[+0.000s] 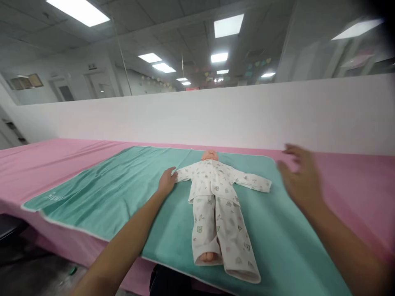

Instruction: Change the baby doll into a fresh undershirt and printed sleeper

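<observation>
A baby doll (210, 155) lies on its back on a green blanket (123, 185), its head toward the wall. It wears a white printed long-sleeved top (206, 176) and matching trousers (205, 222). One foot (208, 257) shows inside a trouser leg; the other leg opening shows no foot. My left hand (167, 181) is closed at the cuff of the sleeve on the left. The sleeve on the right (254, 182) lies stretched out, with no doll hand visible at its cuff. My right hand (299, 176), slightly blurred, is raised to the right of that sleeve, fingers apart and holding nothing.
Under the blanket is a pink table cover (348, 189). A low white wall (185, 119) with a large glass or mirror panel (197, 57) runs along the far side. A dark seat (10, 226) stands by the table's left front edge.
</observation>
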Motion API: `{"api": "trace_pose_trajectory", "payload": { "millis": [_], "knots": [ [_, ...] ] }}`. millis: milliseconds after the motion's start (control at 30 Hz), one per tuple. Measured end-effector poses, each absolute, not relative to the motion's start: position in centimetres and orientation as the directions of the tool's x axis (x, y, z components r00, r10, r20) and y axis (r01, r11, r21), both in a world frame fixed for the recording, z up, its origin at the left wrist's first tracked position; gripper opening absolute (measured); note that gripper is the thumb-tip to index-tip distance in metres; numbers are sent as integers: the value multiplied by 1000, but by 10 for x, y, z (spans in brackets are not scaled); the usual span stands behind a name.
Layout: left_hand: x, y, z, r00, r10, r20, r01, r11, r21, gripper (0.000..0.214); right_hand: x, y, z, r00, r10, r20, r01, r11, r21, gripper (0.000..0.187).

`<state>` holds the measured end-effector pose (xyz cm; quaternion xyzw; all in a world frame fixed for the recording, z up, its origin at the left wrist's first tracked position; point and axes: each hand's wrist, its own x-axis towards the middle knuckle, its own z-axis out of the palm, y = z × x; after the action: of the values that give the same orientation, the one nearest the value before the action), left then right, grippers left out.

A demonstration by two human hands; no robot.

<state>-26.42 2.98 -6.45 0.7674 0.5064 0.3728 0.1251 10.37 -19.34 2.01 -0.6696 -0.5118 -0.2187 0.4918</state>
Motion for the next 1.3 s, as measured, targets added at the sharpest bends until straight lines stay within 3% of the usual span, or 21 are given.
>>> {"api": "trace_pose_trajectory", "payload": {
  "millis": [133, 267, 333, 433, 500, 567, 667, 733, 867, 1000, 1167, 1300],
  "knots": [
    [-264, 32, -70, 463, 824, 325, 761, -558, 330, 56, 128, -171, -45, 343, 742, 575, 933, -197, -303, 55],
    [-273, 34, -69, 447, 861, 241, 842, -496, 212, 44, 154, -150, -97, 362, 875, 321, 926, -301, -226, 43],
    [-273, 31, -67, 406, 879, 251, 871, -455, 185, 43, 159, -152, -102, 385, 862, 329, 920, -335, -202, 41],
    [-262, 16, -59, 339, 876, 342, 888, -419, 191, 52, 149, -164, -90, 339, 808, 482, 941, -286, -184, 42],
    [-251, -5, -53, 319, 838, 444, 849, -460, 259, 48, 131, -172, -78, 252, 794, 552, 961, -139, -239, 40],
    [-242, -40, -46, 336, 793, 508, 732, -559, 389, 36, 106, -178, -69, 191, 801, 567, 924, 48, -379, 37],
    [-236, -113, -40, 459, 752, 474, 443, -656, 611, 30, 67, -181, -66, 148, 837, 527, 767, 239, -595, 36],
    [-238, -163, -42, 597, 692, 405, 326, -671, 666, 30, 47, -181, -67, 85, 870, 485, 689, 300, -660, 38],
    [-243, -230, -57, 667, 634, 392, 329, -722, 608, 42, 32, -182, -72, 48, 900, 433, 649, 302, -698, 45],
    [-239, -248, -75, 585, 657, 476, 399, -744, 536, 25, 38, -182, -76, 38, 909, 415, 654, 292, -698, 45],
    [-221, -256, -84, 526, 649, 549, 415, -760, 501, 27, 43, -178, -82, 35, 926, 375, 646, 266, -716, 46],
    [-212, -258, -83, 540, 578, 612, 476, -809, 345, 23, 45, -177, -85, 25, 926, 377, 636, 276, -721, 47]
  ]
}}
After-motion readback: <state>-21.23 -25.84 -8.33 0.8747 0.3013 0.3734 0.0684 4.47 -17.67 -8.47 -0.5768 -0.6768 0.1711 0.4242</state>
